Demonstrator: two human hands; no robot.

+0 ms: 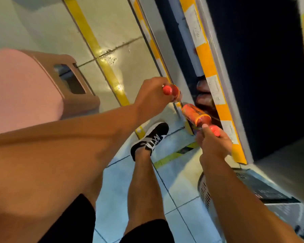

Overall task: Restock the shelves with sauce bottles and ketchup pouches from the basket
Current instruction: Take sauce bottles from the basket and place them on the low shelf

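My left hand [152, 97] grips a sauce bottle [172, 93] with a red cap near its neck, just left of the low shelf edge [218, 95]. A second red sauce bottle [195, 114] with an orange label is held by the cap end in my right hand [213, 144], its base pointing into the dark shelf opening. Several dark bottles [203, 95] stand inside that opening. The grey basket [249, 190] sits on the floor at the lower right, under my right forearm.
A pink-brown plastic bin [42, 88] stands on the floor at the left. Yellow floor tape [98, 50] runs along the shelf base. My leg and black shoe [151, 139] stand between the bin and the shelf. The picture is blurred.
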